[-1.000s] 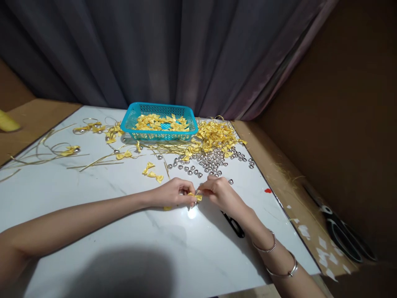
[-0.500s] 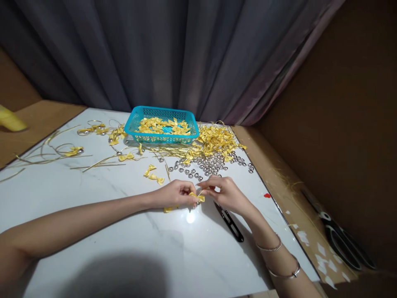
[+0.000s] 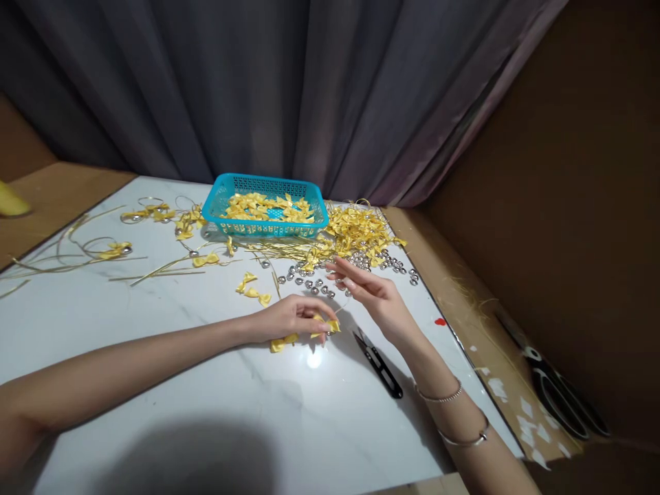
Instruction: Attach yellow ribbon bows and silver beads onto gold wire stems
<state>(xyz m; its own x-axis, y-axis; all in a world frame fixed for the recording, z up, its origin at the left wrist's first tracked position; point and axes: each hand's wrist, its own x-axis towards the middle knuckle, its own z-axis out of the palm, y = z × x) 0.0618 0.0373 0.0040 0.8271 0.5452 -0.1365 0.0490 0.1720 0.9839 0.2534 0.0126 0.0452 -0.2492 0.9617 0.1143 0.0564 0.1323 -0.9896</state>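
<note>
My left hand (image 3: 299,320) pinches a small yellow ribbon bow (image 3: 333,326) between thumb and fingers, just above the white tabletop. A thin cord end sticks up from this bow toward the right. My right hand (image 3: 374,295) is apart from it, fingers stretched out and holding nothing, over the near edge of the scattered silver beads (image 3: 314,285). Below the right wrist lie black thread snips (image 3: 379,366), blades pointing to the left hand. Another yellow bow (image 3: 282,343) lies under the left wrist, partly hidden.
A blue plastic basket (image 3: 265,225) of yellow bows stands at the back. Right of it is a heap of yellow bows with cords (image 3: 358,230). Gold cords (image 3: 170,275) lie at the left. Large scissors (image 3: 554,392) and white scraps lie along the right side.
My right hand has let go of the cord at the bow, moved up and forward toward the beads, and its fingers have straightened. My left hand keeps the bow.
</note>
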